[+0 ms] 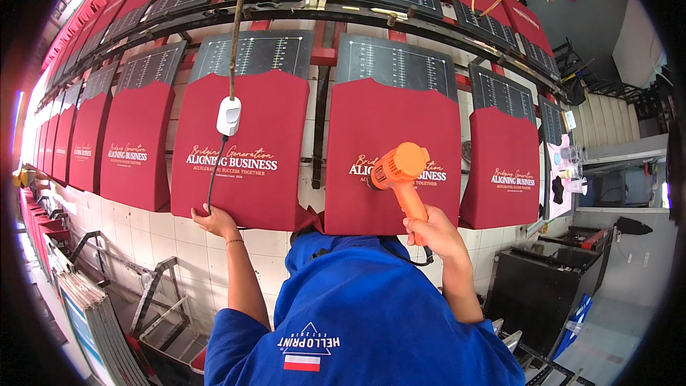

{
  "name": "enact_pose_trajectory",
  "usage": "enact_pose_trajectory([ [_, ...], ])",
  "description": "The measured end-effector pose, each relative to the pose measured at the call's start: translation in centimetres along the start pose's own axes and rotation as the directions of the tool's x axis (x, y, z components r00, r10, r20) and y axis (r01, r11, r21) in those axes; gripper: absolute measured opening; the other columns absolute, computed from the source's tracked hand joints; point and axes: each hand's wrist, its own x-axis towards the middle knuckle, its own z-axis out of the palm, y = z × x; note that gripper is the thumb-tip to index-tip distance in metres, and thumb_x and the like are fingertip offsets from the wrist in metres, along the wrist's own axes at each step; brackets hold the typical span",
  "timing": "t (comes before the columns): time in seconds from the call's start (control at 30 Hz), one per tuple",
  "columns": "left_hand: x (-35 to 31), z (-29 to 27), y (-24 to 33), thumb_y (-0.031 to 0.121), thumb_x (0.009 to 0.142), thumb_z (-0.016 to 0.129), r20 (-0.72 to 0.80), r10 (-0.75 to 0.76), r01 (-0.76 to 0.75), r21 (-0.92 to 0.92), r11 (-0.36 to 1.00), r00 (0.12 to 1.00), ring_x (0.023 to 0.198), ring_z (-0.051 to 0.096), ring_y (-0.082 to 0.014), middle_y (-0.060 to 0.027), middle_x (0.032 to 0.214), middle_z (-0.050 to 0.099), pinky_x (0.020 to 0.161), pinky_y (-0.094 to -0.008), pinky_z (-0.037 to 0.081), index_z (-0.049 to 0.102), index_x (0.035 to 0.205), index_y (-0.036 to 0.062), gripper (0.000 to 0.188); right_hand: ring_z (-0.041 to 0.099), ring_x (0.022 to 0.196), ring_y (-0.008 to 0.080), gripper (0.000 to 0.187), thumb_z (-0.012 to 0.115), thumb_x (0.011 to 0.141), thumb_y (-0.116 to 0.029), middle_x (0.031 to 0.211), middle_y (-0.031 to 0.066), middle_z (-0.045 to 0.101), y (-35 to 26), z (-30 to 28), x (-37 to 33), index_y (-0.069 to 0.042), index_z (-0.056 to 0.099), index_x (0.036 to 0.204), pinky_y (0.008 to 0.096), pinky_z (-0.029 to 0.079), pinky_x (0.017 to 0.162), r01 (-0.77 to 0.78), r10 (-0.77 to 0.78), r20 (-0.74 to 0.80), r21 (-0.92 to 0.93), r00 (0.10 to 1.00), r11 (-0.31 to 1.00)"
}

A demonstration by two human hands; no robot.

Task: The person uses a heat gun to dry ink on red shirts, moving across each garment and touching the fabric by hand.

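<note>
My right hand [436, 232] is wrapped round the handle of an orange heat gun [406, 164]. The gun is above a maroon shirt [393, 118] with white and gold print, its dark nozzle over the lettering. My left hand [214, 223] is at the lower edge of another printed maroon shirt [243, 114], fingers closed on a dark power cable [212, 175]. That cable runs up to a white socket [229, 116], which hangs from a brown cord in front of the shirt. Both shirts lie on black boards [396, 61] with white ruler marks.
More maroon shirts [504, 164] on boards line this row, and a second row stands behind a dark rail [343, 8]. At right are a black cabinet [539, 293] and a small table with plastic cups [572, 164]. Stacked frames [86, 307] lean at lower left.
</note>
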Motion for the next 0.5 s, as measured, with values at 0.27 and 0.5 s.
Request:
enact_pose_trajectory([
  [0.27, 0.7, -0.5, -1.2, 0.029, 0.095, 0.059, 0.105, 0.031, -0.039, 0.080, 0.996, 0.994, 0.130, 0.038, -0.0421, -0.0258, 0.141, 0.038, 0.107, -0.0468, 0.035, 0.038, 0.139, 0.0007, 0.056, 0.058, 0.057, 0.0097, 0.015, 0.061, 0.090, -0.010, 0.075, 0.0016, 0.056, -0.1, -0.8, -0.8, -0.001, 0.055, 0.100, 0.0258, 0.048, 0.054, 0.005, -0.005, -0.045, -0.002, 0.999, 1.000],
  [0.5, 1.0, -1.2, -1.4, 0.033, 0.092, 0.063, 0.128, 0.087, -0.131, 0.390, 0.911, 0.988, 0.134, 0.030, -0.0453, -0.0259, 0.149, 0.023, 0.107, -0.0548, 0.031, 0.036, 0.144, 0.0117, 0.063, 0.059, 0.058, 0.0094, 0.014, 0.060, 0.090, -0.010, 0.075, 0.0012, 0.056, 0.7, -1.6, -1.2, -0.001, 0.056, 0.100, 0.0249, 0.048, 0.053, -0.003, 0.001, -0.075, -0.031, 0.997, 1.000],
])
